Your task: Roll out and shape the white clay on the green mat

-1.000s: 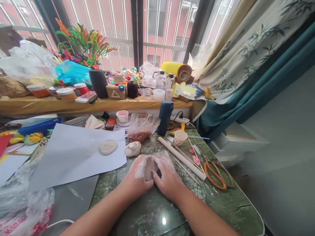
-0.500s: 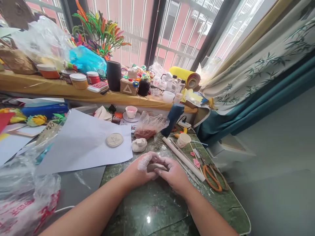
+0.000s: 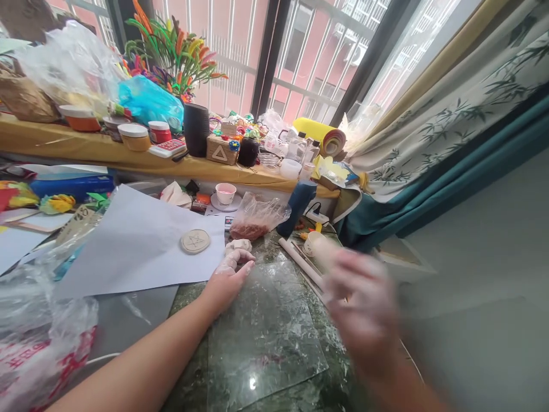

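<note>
My right hand (image 3: 360,303) is raised at the right, smeared by motion. A pale flattened piece of clay (image 3: 325,252) juts out from its fingertips. My left hand (image 3: 231,277), dusted white, rests beside the white paper with its fingers curled and the thumb apart. Nothing shows in its grasp. Just behind its fingers lies a white lump of clay (image 3: 238,245), partly covered by them; contact is unclear. On the paper (image 3: 141,246) sits a round clay disc (image 3: 195,241) with a star scored into it. A clear sheet (image 3: 261,332) lies on the green tabletop in front of me.
Behind the lump is a plastic bag of reddish-brown material (image 3: 257,220). A white roller (image 3: 300,263) and a paper cup (image 3: 312,242) are partly behind my right hand. A dark blue cylinder (image 3: 297,209) stands farther back. Crumpled plastic (image 3: 47,332) covers the left side.
My hands have parted. The right has lifted up and right with the clay piece; the left has moved left and away from me, towards the white lump. The scissors are now hidden.
</note>
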A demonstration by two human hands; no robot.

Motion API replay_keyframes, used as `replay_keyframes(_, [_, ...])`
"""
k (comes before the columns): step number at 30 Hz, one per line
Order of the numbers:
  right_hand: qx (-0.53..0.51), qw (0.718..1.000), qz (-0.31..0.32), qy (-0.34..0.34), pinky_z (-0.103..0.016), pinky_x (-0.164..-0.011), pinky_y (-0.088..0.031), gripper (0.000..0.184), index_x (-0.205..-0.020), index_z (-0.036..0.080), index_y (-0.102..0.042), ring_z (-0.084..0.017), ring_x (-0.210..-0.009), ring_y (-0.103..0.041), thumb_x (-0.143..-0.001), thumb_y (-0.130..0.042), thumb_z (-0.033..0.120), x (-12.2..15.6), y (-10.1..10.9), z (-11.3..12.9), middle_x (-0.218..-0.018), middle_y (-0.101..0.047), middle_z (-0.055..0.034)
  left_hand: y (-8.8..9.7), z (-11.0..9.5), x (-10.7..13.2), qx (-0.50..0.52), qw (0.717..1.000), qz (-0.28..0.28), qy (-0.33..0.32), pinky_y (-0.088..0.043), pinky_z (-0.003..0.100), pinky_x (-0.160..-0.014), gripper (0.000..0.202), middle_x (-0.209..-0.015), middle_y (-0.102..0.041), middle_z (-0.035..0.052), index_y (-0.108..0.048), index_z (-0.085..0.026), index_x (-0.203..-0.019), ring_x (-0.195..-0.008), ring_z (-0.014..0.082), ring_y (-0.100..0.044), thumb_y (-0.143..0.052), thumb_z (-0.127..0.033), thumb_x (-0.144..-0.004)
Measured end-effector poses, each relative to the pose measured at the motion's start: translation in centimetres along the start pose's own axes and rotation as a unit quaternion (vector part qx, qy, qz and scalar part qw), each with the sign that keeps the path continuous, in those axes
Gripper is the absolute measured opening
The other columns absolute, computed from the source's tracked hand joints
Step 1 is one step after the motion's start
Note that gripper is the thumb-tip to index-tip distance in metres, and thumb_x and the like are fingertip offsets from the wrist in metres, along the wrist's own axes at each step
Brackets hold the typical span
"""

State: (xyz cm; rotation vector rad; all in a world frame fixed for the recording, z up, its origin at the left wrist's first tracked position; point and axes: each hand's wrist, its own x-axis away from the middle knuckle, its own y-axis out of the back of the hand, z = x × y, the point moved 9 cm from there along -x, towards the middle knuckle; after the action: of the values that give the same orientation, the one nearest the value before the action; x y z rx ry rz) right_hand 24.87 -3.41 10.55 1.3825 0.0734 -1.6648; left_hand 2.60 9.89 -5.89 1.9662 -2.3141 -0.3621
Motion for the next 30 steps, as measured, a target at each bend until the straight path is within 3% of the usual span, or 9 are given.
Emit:
replay_keyframes(2, [-0.041, 0.968, 0.234, 0.075, -0.058, -0.108, -0.048, 0.03, -0.117, 0.034, -0.069, -0.03, -0.11, -0.067, -0.087, -0.075, 0.037, 5.5, -5.8, 1.9, -0.113, -0.072, -0.0054, 0.0, -0.2, 0.1, -0.006, 1.0, -0.003, -0.005, -0.049, 0.04, -0.094, 0.022, -0.1, -0.069, 0.0052, -0.064, -0.021, -0.1, -0.099, 0.0243, -0.064, -0.056, -0.038, -0.09])
replay_keyframes(3, [-0.057, 0.953, 0.288, 0.075, -0.058, -0.109, -0.047, 0.031, -0.116, 0.034, -0.069, -0.03, -0.106, -0.068, -0.087, -0.075, 0.042, 7.9, -7.4, 2.1, -0.11, -0.073, -0.0051, 0.0, -0.4, 0.2, -0.009, 1.0, -0.003, -0.006, -0.049, 0.039, -0.094, 0.021, -0.1, -0.069, 0.0049, -0.064, -0.021, -0.1, -0.099, 0.0242, -0.064, -0.056, -0.038, -0.09])
replay_keyframes(7, [-0.024, 0.97, 0.204, -0.126, -0.055, -0.101, -0.051, 0.025, -0.118, 0.027, -0.066, -0.031, -0.112, -0.064, -0.099, -0.052, 0.036, 10.5, -8.9, -1.5, -0.115, -0.069, -0.0113, 0.0, -0.8, 0.4, -0.046, 0.999, -0.002, 0.003, -0.05, 0.038, -0.092, 0.02, -0.099, -0.069, 0.0032, -0.064, -0.022, -0.098, -0.096, 0.0237, -0.063, -0.055, -0.038, -0.091])
replay_keyframes(10, [0.069, 0.95, 0.241, -0.187, -0.064, -0.107, -0.041, 0.046, -0.135, 0.022, -0.06, -0.041, -0.13, -0.053, -0.095, -0.058, 0.046, 10.4, -11.4, -3.0, -0.138, -0.061, -0.0187, 0.0, -1.1, 0.5, -0.068, 0.998, -0.002, 0.005, -0.05, 0.037, -0.089, 0.02, -0.098, -0.069, 0.0028, -0.065, -0.023, -0.097, -0.095, 0.0236, -0.063, -0.055, -0.039, -0.091])
replay_keyframes(13, [0.137, 0.936, 0.26, -0.195, -0.074, -0.114, -0.022, 0.074, -0.145, 0.019, -0.053, -0.051, -0.142, -0.037, -0.084, -0.07, 0.058, 10.6, -13.7, -3.5, -0.153, -0.048, -0.0229, -0.2, -1.1, 0.6, -0.069, 0.998, 0.001, 0.005, -0.051, 0.036, -0.088, 0.021, -0.096, -0.07, 0.0026, -0.066, -0.023, -0.096, -0.093, 0.0231, -0.064, -0.055, -0.04, -0.092])
replay_keyframes(16, [0.151, 0.932, 0.268, -0.192, -0.074, -0.116, -0.017, 0.082, -0.146, 0.019, -0.052, -0.051, -0.145, -0.032, -0.08, -0.073, 0.061, 11.2, -15.0, -3.3, -0.157, -0.042, -0.0223, -0.6, -1.0, 0.6, -0.069, 0.998, 0.008, 0.006, -0.052, 0.036, -0.085, 0.019, -0.094, -0.07, 0.0024, -0.066, -0.023, -0.096, -0.089, 0.0223, -0.064, -0.057, -0.038, -0.09])
replay_keyframes(21, [0.153, 0.917, 0.323, -0.179, -0.066, -0.111, -0.032, 0.073, -0.142, 0.01, -0.055, -0.049, -0.133, -0.047, -0.087, -0.068, 0.055, 10.9, -15.6, -3.1, -0.144, -0.054, -0.0265, -0.9, -0.8, 0.7, -0.065, 0.998, 0.015, 0.024, -0.053, 0.035, -0.084, 0.02, -0.098, -0.07, 0.0026, -0.065, -0.022, -0.101, -0.084, 0.0202, -0.064, -0.057, -0.035, -0.088])
replay_keyframes(26, [0.155, 0.916, 0.359, -0.092, -0.059, -0.098, -0.048, 0.073, -0.155, 0.015, -0.04, -0.041, -0.111, -0.06, -0.091, -0.065, 0.042, 10.1, -16.6, -2.0, -0.128, -0.065, -0.0201, -0.9, -0.8, 0.8, -0.076, 0.997, 0.023, 0.021, -0.053, 0.038, -0.09, 0.022, -0.103, -0.071, 0.0034, -0.065, -0.023, -0.106, -0.093, 0.0228, -0.066, -0.058, -0.034, -0.088])
replay_keyframes(30, [0.184, 0.913, 0.359, -0.051, -0.056, -0.097, -0.05, 0.062, -0.151, 0.015, -0.045, -0.04, -0.111, -0.062, -0.093, -0.061, 0.033, 10.1, -17.0, -1.6, -0.132, -0.064, -0.0213, -0.8, -0.5, 0.8, -0.077, 0.997, 0.019, 0.014, -0.053, 0.038, -0.089, 0.021, -0.104, -0.071, 0.0035, -0.065, -0.023, -0.105, -0.092, 0.023, -0.066, -0.059, -0.036, -0.089])
